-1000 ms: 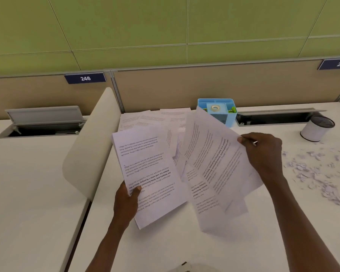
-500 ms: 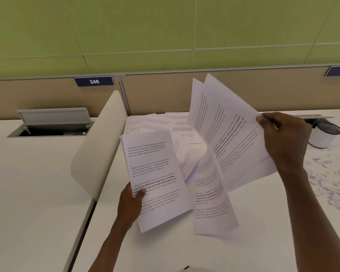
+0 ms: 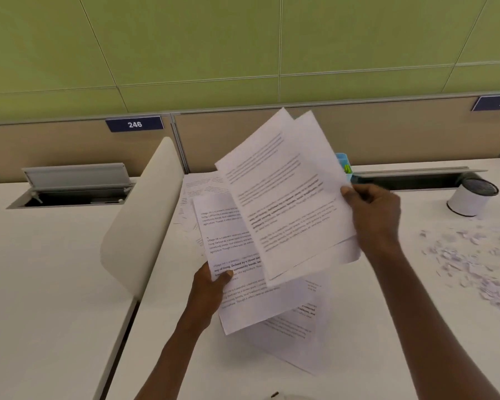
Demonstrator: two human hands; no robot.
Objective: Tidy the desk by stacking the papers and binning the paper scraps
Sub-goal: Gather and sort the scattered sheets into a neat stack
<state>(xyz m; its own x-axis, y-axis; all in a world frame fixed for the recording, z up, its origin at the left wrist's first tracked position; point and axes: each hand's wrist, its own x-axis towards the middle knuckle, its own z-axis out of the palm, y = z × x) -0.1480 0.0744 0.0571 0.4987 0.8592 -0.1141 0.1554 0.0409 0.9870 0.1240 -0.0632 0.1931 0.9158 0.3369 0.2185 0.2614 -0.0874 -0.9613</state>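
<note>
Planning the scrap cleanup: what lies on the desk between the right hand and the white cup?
Head view: between the right hand and the white cup is only bare desk. The paper scraps lie nearer the camera, below that stretch.

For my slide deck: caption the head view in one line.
Both hands hold printed sheets above the desk: left hand, right hand; paper scraps lie unbinned.

Open-plan office — numbered desk plate (image 3: 134,124), beige partition (image 3: 387,134), white desk (image 3: 55,284).
</note>
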